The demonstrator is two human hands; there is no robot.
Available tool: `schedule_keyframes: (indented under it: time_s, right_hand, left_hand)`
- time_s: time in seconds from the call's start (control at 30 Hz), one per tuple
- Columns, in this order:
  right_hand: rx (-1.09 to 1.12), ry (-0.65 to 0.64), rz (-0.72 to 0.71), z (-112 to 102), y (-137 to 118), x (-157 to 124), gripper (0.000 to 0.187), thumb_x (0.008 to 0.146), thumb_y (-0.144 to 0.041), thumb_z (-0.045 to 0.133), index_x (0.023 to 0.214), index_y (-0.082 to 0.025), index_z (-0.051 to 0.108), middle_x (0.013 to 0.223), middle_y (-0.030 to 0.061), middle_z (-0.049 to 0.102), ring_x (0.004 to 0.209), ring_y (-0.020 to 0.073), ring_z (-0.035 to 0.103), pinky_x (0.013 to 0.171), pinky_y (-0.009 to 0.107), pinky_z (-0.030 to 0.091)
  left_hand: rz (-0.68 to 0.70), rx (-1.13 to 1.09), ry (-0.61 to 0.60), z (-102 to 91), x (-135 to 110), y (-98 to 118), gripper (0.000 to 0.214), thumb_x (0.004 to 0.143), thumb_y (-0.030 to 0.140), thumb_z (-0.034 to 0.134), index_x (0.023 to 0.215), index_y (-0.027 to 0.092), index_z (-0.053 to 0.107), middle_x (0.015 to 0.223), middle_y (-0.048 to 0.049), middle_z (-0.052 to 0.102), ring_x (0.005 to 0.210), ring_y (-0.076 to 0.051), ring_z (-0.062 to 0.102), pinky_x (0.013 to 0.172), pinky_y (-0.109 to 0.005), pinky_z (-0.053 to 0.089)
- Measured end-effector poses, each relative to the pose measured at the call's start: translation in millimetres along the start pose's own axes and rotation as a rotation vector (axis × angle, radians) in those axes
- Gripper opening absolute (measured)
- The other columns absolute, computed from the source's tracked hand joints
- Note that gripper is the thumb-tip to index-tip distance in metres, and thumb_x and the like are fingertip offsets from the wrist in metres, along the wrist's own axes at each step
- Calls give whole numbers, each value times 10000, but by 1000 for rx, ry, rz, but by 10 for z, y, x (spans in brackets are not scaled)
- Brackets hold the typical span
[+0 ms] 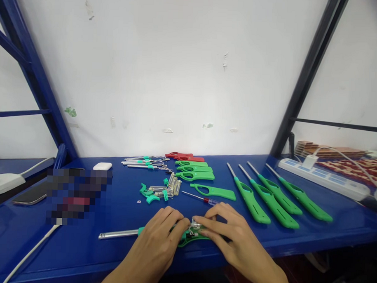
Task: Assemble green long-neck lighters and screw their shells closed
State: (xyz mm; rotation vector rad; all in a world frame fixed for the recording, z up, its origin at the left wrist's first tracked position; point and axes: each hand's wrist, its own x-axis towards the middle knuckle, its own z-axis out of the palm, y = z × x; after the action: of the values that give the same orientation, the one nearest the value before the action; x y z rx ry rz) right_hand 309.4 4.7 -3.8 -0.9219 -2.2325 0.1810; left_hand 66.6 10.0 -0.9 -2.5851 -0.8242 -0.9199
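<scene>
At the table's front edge lies an opened green gas lighter (119, 234), its silver tube pointing left and its inner parts exposed. My left hand (160, 239) is closed over its middle, pressing it down. My right hand (235, 232) pinches a clear plastic piece (196, 224) with metal bits at the handle end. Fingers hide much of the handle. Just beyond my right hand lies a screwdriver (201, 198) with a red and clear handle. Behind it is a loose green handle shell (216, 192).
Several finished-looking green lighters (252, 201) lie right. Toward the wall are more green shells (196, 175), red shells (184, 157) and silver tubes with wires (144, 161). Clear tanks (162, 191) and teal triggers (148, 191) lie left of centre. A power strip (326, 179) stands right, a phone (30, 193) left.
</scene>
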Motion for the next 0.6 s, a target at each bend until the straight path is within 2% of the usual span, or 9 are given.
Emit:
schedule_keyframes:
  time_s: [0.3, 0.43, 0.6]
  right_hand:
    - [7, 17, 30, 6, 0, -7, 320, 1099, -244, 596, 1378, -345, 715, 1090, 29, 714, 982, 211, 691, 971, 425, 538]
    - [30, 44, 51, 20, 22, -5, 266, 1103, -282, 600, 1329, -326, 734, 1100, 27, 737, 992, 216, 707, 988, 439, 533]
    - [41, 54, 41, 31, 48, -11, 224, 1103, -282, 604, 1278, -297, 743, 1103, 27, 747, 978, 209, 706, 1001, 454, 520]
  left_hand:
    - [-40, 2, 12, 1, -19, -14, 276, 1114, 67, 389, 1162, 189, 632, 975, -56, 687, 840, -234, 609, 752, -350, 520]
    - [-67, -2, 6, 0, -36, -28, 282, 1130, 100, 385, 1200, 191, 643, 1006, -55, 715, 854, -240, 629, 788, -376, 527]
    - [-75, -36, -12, 22, -47, -32, 277, 1145, 127, 379, 1131, 194, 648, 1001, -38, 719, 854, -231, 637, 797, -378, 539]
